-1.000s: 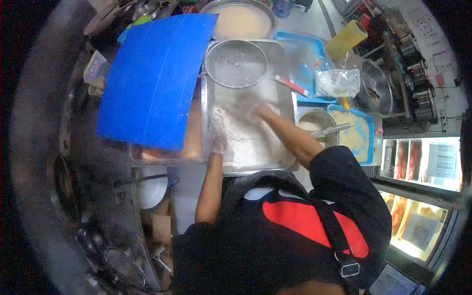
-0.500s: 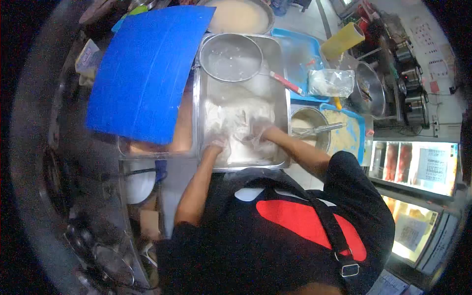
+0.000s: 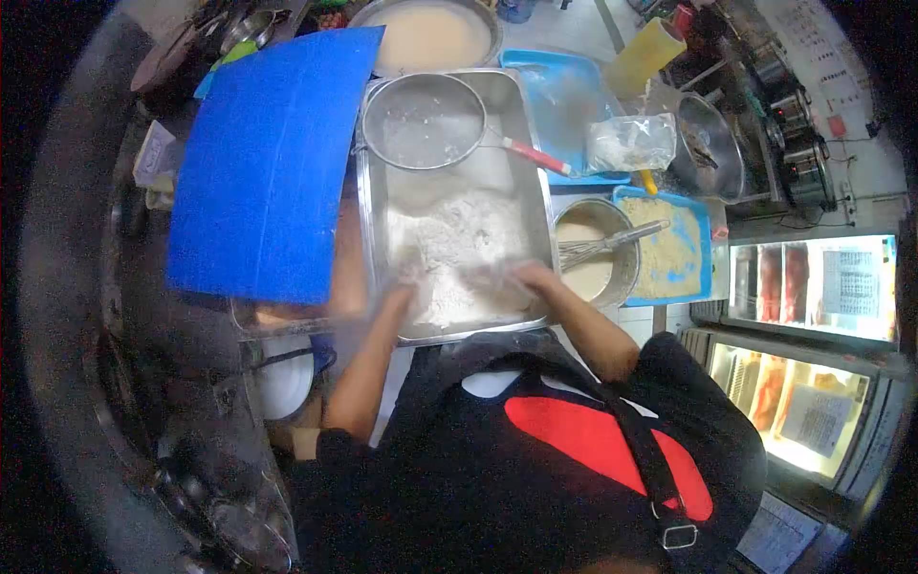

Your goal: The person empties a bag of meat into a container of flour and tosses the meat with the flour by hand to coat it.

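Note:
A deep metal tray holds a bed of white flour. Inside its near left part is my left hand, coated in flour and blurred by motion. My right hand is at the flour's near right side, also whitened and smeared. The fingers of both hands are too blurred to make out, and what they hold, if anything, is hidden. Across the tray's far end rests a round sieve, its red and white handle pointing right.
A blue sheet covers much of the left tray. Right of the flour tray are a pot of batter with a whisk, a blue tray of crumbs, a plastic bag and a metal bowl. A basin of pale liquid stands behind.
From reaching deeper into the flour, my right hand has come back to the near side. My left hand has shifted slightly. The flour's surface has changed shape, and the view has moved.

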Motion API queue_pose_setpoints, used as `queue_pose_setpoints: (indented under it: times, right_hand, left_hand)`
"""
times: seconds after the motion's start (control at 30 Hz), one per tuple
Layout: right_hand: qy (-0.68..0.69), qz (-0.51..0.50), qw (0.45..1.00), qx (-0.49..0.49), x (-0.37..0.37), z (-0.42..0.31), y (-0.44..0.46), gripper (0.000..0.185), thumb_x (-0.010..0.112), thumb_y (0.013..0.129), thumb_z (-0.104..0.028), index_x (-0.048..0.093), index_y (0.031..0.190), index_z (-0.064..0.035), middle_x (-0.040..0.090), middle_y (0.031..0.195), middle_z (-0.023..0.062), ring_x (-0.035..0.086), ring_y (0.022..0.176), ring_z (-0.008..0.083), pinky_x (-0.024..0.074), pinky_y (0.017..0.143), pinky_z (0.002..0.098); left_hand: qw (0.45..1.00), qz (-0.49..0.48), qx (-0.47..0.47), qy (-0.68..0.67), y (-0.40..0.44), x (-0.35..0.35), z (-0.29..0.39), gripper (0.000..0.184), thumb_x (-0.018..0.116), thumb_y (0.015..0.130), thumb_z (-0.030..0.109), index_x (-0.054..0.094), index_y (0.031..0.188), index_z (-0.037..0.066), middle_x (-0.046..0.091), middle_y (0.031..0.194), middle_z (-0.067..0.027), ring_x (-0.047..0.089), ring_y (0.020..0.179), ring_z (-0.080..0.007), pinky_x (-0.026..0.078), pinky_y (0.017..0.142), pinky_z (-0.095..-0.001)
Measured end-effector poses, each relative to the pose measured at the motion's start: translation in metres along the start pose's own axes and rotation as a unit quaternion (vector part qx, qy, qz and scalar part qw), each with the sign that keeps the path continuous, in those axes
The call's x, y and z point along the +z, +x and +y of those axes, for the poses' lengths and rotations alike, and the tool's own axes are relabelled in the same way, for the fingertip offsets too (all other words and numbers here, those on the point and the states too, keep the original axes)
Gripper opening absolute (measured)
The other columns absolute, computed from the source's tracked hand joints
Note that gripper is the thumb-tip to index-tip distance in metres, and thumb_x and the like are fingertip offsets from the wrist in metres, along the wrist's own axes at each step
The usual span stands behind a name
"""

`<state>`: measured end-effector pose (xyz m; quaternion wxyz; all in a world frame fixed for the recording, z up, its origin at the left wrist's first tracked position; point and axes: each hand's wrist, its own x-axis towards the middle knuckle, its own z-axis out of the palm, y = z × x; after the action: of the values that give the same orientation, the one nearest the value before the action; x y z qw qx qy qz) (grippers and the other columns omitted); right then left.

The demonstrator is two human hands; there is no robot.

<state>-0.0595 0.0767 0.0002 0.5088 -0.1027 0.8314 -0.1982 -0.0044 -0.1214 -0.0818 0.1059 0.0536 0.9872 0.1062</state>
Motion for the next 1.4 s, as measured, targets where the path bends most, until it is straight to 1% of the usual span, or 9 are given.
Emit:
queue_pose_setpoints:
  times: [0.23,0.37,0.5,0.7,0.93,1.0,1.1,1.2,1.4]
  right_hand:
    - [-0.053,0.156,0.958,-0.236,0.036,0.031,0.089,0.058,0.043,0.079,-0.035,0.027,0.122,-0.0003,0.040,0.116,0.0148,0.046,0.096,0.0250,0.0362,0.083,0.0317]
    - [0.501,0.108,0.832,-0.213,-0.013,0.011,0.074,0.067,0.044,0.077,-0.040,0.019,0.125,-0.0013,0.042,0.113,0.0172,0.046,0.095,0.0257,0.0376,0.081,0.0313]
    - [0.072,0.355,0.932,-0.023,-0.007,-0.001,0.047,0.065,0.041,0.079,-0.044,0.019,0.126,-0.0049,0.028,0.125,0.0172,0.040,0.106,0.0257,0.0301,0.090,0.0325]
    - [-0.029,0.072,0.922,-0.379,0.030,0.015,0.039,0.039,0.048,0.074,-0.030,0.046,0.110,-0.0141,0.046,0.110,0.0119,0.044,0.100,0.0244,0.0319,0.088,0.0350]
    - [-0.039,0.074,0.898,-0.432,0.035,0.021,0.054,0.038,0.051,0.066,-0.031,0.055,0.093,-0.0045,0.052,0.093,0.0187,0.048,0.084,0.0309,0.0384,0.077,0.0392]
    - [-0.144,0.081,0.960,-0.225,0.004,-0.004,0.035,0.056,0.050,0.065,-0.046,0.049,0.104,-0.0059,0.044,0.108,0.0188,0.041,0.099,0.0325,0.0313,0.084,0.0424]
    - [-0.291,0.173,0.934,-0.115,0.005,-0.019,0.047,0.075,0.042,0.067,-0.059,0.027,0.124,-0.0143,0.010,0.134,0.0111,0.004,0.121,0.0375,0.0022,0.092,0.0576]
    - [-0.395,0.500,0.692,-0.339,0.055,-0.003,0.111,0.077,0.039,0.065,-0.063,0.025,0.125,-0.0175,0.007,0.134,0.0112,0.000,0.121,0.0374,0.0027,0.093,0.0563]
    - [-0.224,0.148,0.954,-0.136,-0.043,-0.025,0.113,0.075,0.035,0.070,-0.062,0.019,0.126,-0.0158,0.005,0.134,0.0124,-0.002,0.122,0.0354,0.0033,0.094,0.0540]
  left_hand:
    - [0.997,0.066,0.034,-0.018,0.016,0.006,0.028,0.039,0.026,0.086,0.024,0.035,0.118,0.003,0.041,0.115,-0.0142,0.039,0.104,-0.0224,0.028,0.090,-0.0304]
    - [0.989,0.127,-0.014,-0.077,0.038,-0.019,0.001,0.039,0.027,0.086,0.023,0.033,0.119,0.003,0.039,0.116,-0.0137,0.037,0.106,-0.0218,0.026,0.091,-0.0297]
    - [0.992,0.109,-0.048,-0.033,0.023,-0.012,-0.015,0.039,0.027,0.086,0.023,0.032,0.119,0.003,0.038,0.118,-0.0133,0.036,0.107,-0.0212,0.025,0.093,-0.0290]
    - [0.997,0.017,-0.013,0.069,0.023,0.024,0.028,0.040,0.028,0.086,0.022,0.029,0.121,0.002,0.035,0.120,-0.0126,0.033,0.109,-0.0203,0.022,0.094,-0.0279]
    - [0.984,0.020,-0.037,0.176,0.031,0.032,0.018,0.041,0.029,0.086,0.020,0.026,0.122,0.002,0.033,0.122,-0.0118,0.030,0.112,-0.0192,0.019,0.097,-0.0266]
    - [0.988,0.016,-0.101,0.117,0.032,0.023,0.008,0.043,0.031,0.085,0.022,0.025,0.123,0.003,0.030,0.124,-0.0117,0.027,0.114,-0.0197,0.018,0.097,-0.0281]
    - [0.987,0.056,-0.145,0.035,0.030,0.020,-0.002,0.043,0.032,0.085,0.023,0.026,0.122,0.003,0.032,0.122,-0.0122,0.029,0.112,-0.0204,0.020,0.096,-0.0285]
    - [0.975,0.127,-0.169,-0.073,0.032,0.022,-0.004,0.042,0.033,0.084,0.024,0.028,0.121,0.003,0.033,0.120,-0.0128,0.030,0.110,-0.0212,0.021,0.094,-0.0288]
    - [0.918,0.235,-0.198,-0.253,0.032,0.025,-0.004,0.042,0.034,0.084,0.025,0.030,0.119,0.002,0.036,0.116,-0.0138,0.033,0.107,-0.0227,0.024,0.091,-0.0295]
